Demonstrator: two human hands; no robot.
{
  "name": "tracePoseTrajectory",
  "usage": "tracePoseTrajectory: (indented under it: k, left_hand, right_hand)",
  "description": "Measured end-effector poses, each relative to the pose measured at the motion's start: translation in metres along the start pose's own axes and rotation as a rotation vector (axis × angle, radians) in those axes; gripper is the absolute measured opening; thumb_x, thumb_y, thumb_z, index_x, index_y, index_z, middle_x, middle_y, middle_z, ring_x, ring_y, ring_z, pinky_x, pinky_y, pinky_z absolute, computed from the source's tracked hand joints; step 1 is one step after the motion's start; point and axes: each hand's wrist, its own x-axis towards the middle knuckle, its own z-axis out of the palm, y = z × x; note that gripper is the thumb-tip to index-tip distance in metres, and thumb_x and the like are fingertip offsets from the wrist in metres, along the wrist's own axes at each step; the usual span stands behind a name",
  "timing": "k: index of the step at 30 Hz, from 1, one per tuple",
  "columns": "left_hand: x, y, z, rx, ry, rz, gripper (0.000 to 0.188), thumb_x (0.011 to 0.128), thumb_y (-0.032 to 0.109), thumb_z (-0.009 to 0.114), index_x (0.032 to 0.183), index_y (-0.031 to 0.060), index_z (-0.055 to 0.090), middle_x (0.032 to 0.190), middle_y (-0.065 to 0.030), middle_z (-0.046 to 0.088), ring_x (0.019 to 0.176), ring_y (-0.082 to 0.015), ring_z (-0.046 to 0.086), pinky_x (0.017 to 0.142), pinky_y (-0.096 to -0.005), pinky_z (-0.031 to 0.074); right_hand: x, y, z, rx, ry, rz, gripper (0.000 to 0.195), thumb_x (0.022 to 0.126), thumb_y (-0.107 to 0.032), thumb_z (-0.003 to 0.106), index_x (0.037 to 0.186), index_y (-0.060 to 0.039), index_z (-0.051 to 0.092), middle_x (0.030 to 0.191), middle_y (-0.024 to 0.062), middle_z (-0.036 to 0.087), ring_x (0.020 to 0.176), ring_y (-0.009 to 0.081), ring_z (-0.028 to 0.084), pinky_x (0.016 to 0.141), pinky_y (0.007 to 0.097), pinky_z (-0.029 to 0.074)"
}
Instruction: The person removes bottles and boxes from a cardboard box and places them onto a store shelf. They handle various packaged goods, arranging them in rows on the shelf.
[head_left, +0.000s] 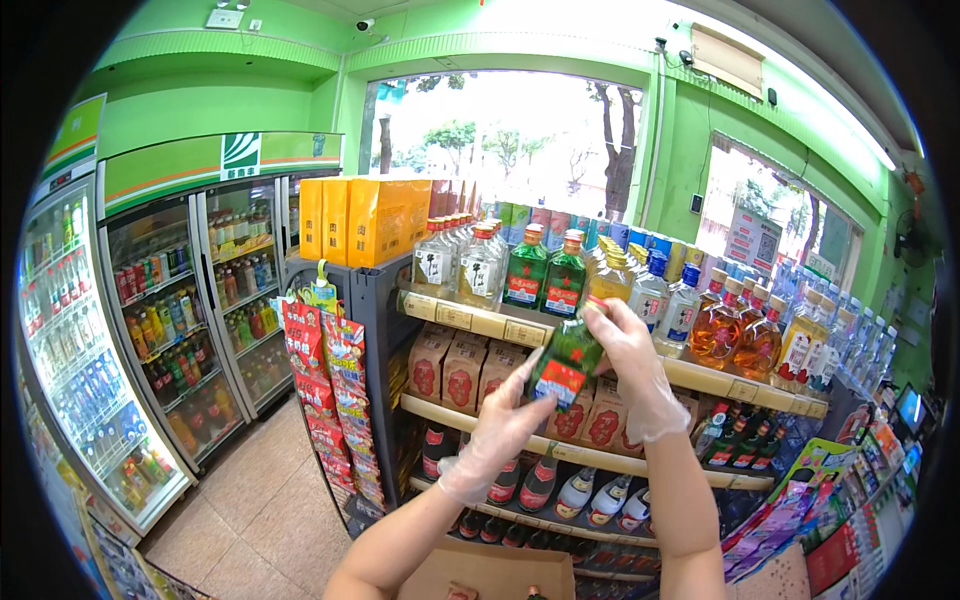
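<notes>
Tilted in front of the shelf unit is a green glass liquor bottle (567, 360) with a red and blue label and a red star. Around its lower part, my left hand (504, 427) grips it in a clear plastic glove. My right hand (626, 352), gloved alike, holds the bottle near its red cap and neck. Behind, two front green bottles (564, 279) of the same look stand upright on the top shelf (739, 384). Clear bottles with white labels (480, 268) stand to their left. Yellow-capped bottles (611, 274) are to their right, partly hidden by my right hand.
Below, an open cardboard box (495, 566) holds a few items, mostly cut off. Brown paper-wrapped packs (427, 367) fill the second shelf. Red snack packets (307, 367) hang at the unit's left end. Glass-door drink coolers (157, 300) line the left wall. Orange boxes (379, 217) stand on top.
</notes>
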Motion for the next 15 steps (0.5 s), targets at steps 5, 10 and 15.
tracePoseTrajectory:
  k: [5, 10, 15]
  left_hand:
    - [0.060, 0.004, -0.009, 0.074, 0.016, 0.105, 0.061, 0.089, -0.001, 0.062, 0.145, -0.0021, 0.039, 0.130, -0.0071, 0.055, 0.113, -0.0098, 0.051, 0.100, -0.0247, 0.040]
    - [0.108, 0.006, -0.030, 0.726, 0.083, 0.513, 0.062, 0.088, 0.005, 0.065, 0.143, -0.0034, 0.038, 0.124, -0.0269, 0.057, 0.113, -0.0355, 0.058, 0.097, -0.0377, 0.045]
    - [0.125, 0.004, -0.033, 1.252, 0.103, 0.580, 0.067, 0.085, 0.011, 0.064, 0.144, -0.0019, 0.035, 0.115, -0.0224, 0.062, 0.104, -0.0366, 0.060, 0.104, -0.0487, 0.038]
  right_hand:
    - [0.071, -0.017, -0.006, -0.354, -0.014, -0.192, 0.042, 0.086, -0.033, 0.068, 0.106, 0.0037, 0.064, 0.093, 0.0134, 0.067, 0.085, 0.0181, 0.061, 0.078, 0.0317, 0.047]
    - [0.093, -0.044, 0.013, -0.655, 0.194, -0.327, 0.040, 0.085, -0.032, 0.070, 0.102, 0.0032, 0.065, 0.087, 0.0180, 0.069, 0.081, 0.0249, 0.065, 0.075, 0.0371, 0.049]
    - [0.107, -0.031, 0.017, -0.782, 0.281, -0.303, 0.039, 0.085, -0.034, 0.070, 0.101, 0.0009, 0.065, 0.091, 0.0206, 0.070, 0.087, 0.0336, 0.067, 0.077, 0.0417, 0.050]
